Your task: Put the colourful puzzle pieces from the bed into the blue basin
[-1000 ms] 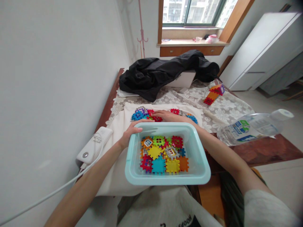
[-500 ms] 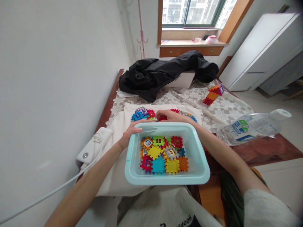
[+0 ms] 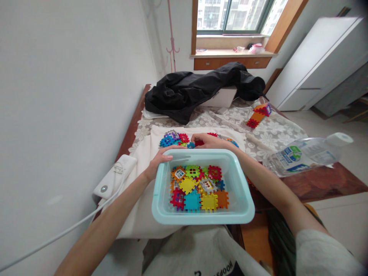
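A light-blue plastic bin sits tilted toward me, with toothed building tiles in several colours inside, a yellow tile among them. My left hand grips its far left corner, thumb over the rim and fingers along the outside. Beyond the bin, my right hand is bent down over loose tiles on the cloth, its fingers curled. A red tile shows under those fingers; the rim partly hides whether it is pinched. Left of the fingertips lies a pile of tiles, mostly blue, purple and red.
On the right, a large clear bottle lies near the table edge. An orange and red tile construction rests farther back. Black fabric drapes over a white box. A white power strip with a cable is at the left wall.
My right hand has shifted slightly to the right, and a small blue tile now shows left of its fingertips. My left hand and the bin stay put.
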Demonstrator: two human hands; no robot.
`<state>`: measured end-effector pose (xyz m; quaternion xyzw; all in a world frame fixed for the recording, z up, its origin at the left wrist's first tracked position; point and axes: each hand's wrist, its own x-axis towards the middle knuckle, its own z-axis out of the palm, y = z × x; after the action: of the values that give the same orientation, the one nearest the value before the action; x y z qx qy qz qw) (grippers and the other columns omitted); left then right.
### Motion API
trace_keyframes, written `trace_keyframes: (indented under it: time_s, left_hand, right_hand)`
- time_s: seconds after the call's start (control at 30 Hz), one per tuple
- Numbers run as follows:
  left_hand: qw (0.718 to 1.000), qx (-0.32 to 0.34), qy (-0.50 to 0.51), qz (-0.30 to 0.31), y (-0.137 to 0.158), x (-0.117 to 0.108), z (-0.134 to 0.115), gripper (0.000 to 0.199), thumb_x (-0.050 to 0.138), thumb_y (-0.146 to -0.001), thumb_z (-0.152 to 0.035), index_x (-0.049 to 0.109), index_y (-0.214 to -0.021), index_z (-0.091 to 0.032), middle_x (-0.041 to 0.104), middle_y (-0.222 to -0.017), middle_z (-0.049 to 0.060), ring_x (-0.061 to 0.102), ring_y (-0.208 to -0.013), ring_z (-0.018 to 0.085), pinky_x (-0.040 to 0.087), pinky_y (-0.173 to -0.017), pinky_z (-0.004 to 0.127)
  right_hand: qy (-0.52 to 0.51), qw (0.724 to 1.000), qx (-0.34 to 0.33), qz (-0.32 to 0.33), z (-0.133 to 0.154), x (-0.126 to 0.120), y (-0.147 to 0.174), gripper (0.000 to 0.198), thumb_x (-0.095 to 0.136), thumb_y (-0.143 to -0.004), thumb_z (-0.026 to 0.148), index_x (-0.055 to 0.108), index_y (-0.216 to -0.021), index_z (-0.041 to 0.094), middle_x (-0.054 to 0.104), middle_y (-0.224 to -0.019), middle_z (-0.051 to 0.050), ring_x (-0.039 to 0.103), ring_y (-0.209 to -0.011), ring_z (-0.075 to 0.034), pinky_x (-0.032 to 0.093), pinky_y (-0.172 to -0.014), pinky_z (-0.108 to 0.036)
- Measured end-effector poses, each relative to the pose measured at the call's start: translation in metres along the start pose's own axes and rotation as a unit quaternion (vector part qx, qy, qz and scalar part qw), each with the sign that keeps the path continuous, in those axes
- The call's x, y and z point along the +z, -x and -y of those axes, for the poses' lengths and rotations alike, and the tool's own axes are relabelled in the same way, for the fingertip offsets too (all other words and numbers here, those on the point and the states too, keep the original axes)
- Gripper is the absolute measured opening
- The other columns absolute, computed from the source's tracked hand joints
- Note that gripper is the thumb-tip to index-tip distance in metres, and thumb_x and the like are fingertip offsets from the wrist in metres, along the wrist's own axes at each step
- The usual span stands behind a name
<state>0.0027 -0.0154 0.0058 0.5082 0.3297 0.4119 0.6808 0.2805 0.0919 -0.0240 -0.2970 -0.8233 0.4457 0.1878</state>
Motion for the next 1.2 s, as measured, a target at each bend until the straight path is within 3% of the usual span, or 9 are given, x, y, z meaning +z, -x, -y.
trace_keyframes:
  time_s: [0.1,0.23,0.43,0.53,0.63,0.83,0.97,1.1,1.2]
  left_hand:
    - [1.000,0.006,-0.001,-0.001,0.000,0.000,0.000,0.050,0.071,-0.077,-0.032,0.083,-0.121,-0.013,0.078,-0.132,0.015,0.067,-0.130,0.040,0.046,-0.117,0.048]
    - [1.000,0.001,0.007,0.007,-0.001,-0.001,0.000,0.050,0.072,-0.077,-0.033,0.083,-0.122,-0.014,0.078,-0.132,0.015,0.067,-0.130,0.040,0.046,-0.118,0.049]
    - [1.000,-0.003,0.015,-0.001,0.000,0.001,0.000,0.049,0.071,-0.078,-0.032,0.083,-0.122,-0.016,0.078,-0.133,0.014,0.069,-0.125,0.038,0.048,-0.115,0.048]
    - [1.000,-0.007,0.012,-0.007,0.001,0.001,0.000,0.048,0.070,-0.078,-0.031,0.083,-0.122,-0.017,0.079,-0.130,0.013,0.071,-0.120,0.036,0.050,-0.111,0.047]
    - [1.000,-0.013,0.012,-0.008,0.000,0.001,0.001,0.049,0.071,-0.077,-0.031,0.083,-0.122,-0.016,0.079,-0.130,0.013,0.071,-0.121,0.037,0.048,-0.114,0.048]
    - [1.000,-0.008,-0.001,-0.011,-0.001,-0.002,0.000,0.050,0.072,-0.076,-0.032,0.083,-0.122,-0.015,0.078,-0.134,0.013,0.066,-0.131,0.040,0.044,-0.120,0.049]
    - [1.000,0.001,-0.007,-0.001,-0.002,-0.002,0.000,0.051,0.072,-0.076,-0.033,0.083,-0.122,-0.015,0.078,-0.134,0.014,0.067,-0.128,0.041,0.046,-0.118,0.050]
    - [1.000,0.012,-0.006,-0.005,-0.001,0.001,-0.002,0.047,0.072,-0.076,-0.032,0.084,-0.119,-0.015,0.079,-0.132,0.014,0.068,-0.128,0.040,0.047,-0.117,0.049]
    - [1.000,0.013,-0.003,-0.003,-0.002,0.002,-0.002,0.047,0.072,-0.077,-0.032,0.084,-0.119,-0.015,0.079,-0.130,0.014,0.068,-0.128,0.040,0.047,-0.117,0.049]
  right_hand:
    - [-0.049,0.999,-0.014,-0.010,-0.002,-0.012,0.000,0.019,0.070,-0.089,0.026,0.059,-0.104,0.022,0.067,-0.094,0.001,0.062,-0.084,-0.017,0.052,-0.074,-0.029]
    - [-0.110,0.991,-0.052,-0.049,0.009,-0.034,0.005,0.040,0.071,-0.091,0.023,0.059,-0.130,0.024,0.067,-0.096,0.002,0.062,-0.081,-0.014,0.054,-0.073,-0.027]
    - [-0.160,0.970,-0.113,-0.141,0.065,-0.048,0.025,0.039,0.080,-0.090,0.024,0.064,-0.126,0.023,0.069,-0.121,-0.004,0.068,-0.097,-0.014,0.059,-0.083,-0.027]
    - [-0.146,0.973,-0.159,-0.079,0.099,-0.042,0.037,0.036,0.079,-0.096,0.030,0.065,-0.129,0.022,0.071,-0.120,-0.005,0.069,-0.097,-0.015,0.059,-0.083,-0.027]
    - [-0.082,0.982,-0.167,0.012,0.114,-0.036,0.041,0.031,0.073,-0.102,0.035,0.070,-0.129,0.021,0.075,-0.123,-0.007,0.071,-0.108,-0.019,0.058,-0.097,-0.034]
    - [-0.063,0.994,-0.086,0.025,0.070,-0.025,0.014,0.036,0.063,-0.106,0.047,0.074,-0.128,0.021,0.078,-0.121,-0.008,0.073,-0.109,-0.021,0.058,-0.095,-0.036]
    - [-0.010,0.999,-0.039,-0.024,0.027,-0.004,-0.002,0.043,0.067,-0.103,0.042,0.068,-0.143,0.025,0.071,-0.144,-0.010,0.068,-0.127,-0.024,0.055,-0.110,-0.041]
    - [0.119,0.991,-0.055,0.006,0.003,0.014,-0.010,0.064,0.082,-0.092,0.032,0.061,-0.152,0.027,0.052,-0.167,-0.012,0.046,-0.156,-0.030,0.034,-0.132,-0.050]
    - [0.139,0.986,-0.086,0.033,-0.003,0.015,-0.013,0.053,0.082,-0.091,0.032,0.068,-0.142,0.024,0.057,-0.159,-0.014,0.053,-0.149,-0.030,0.039,-0.128,-0.048]
